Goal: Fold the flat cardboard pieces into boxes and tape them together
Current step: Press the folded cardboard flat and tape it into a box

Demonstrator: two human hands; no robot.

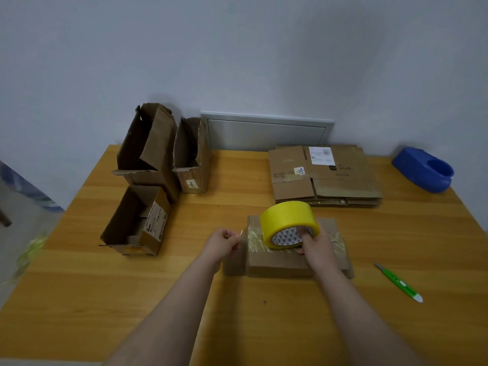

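A closed cardboard box lies flat on the wooden table, and everything else is placed from it. On its top stands a roll of yellow tape, tilted on edge, its white core printed with small dark triangles. The right hand grasps the roll with a finger hooked into the core. At the box's left edge the left hand is curled, pinching the free end of the tape, which stretches from there to the roll; a shiny band of tape already crosses the box top. Behind the box and slightly right lies a stack of flat cardboard pieces; the top piece reads "vivo" and carries a white shipping label with a square code, its other print too small to read, plus a small yellow-green sticker. Left of the box stand three opened boxes: a tall one, a narrower one with a small sticker I cannot read, and a low one with a printed side label, also illegible. Right of the box lies a green utility knife; far behind it to the right sits a blue plastic object.
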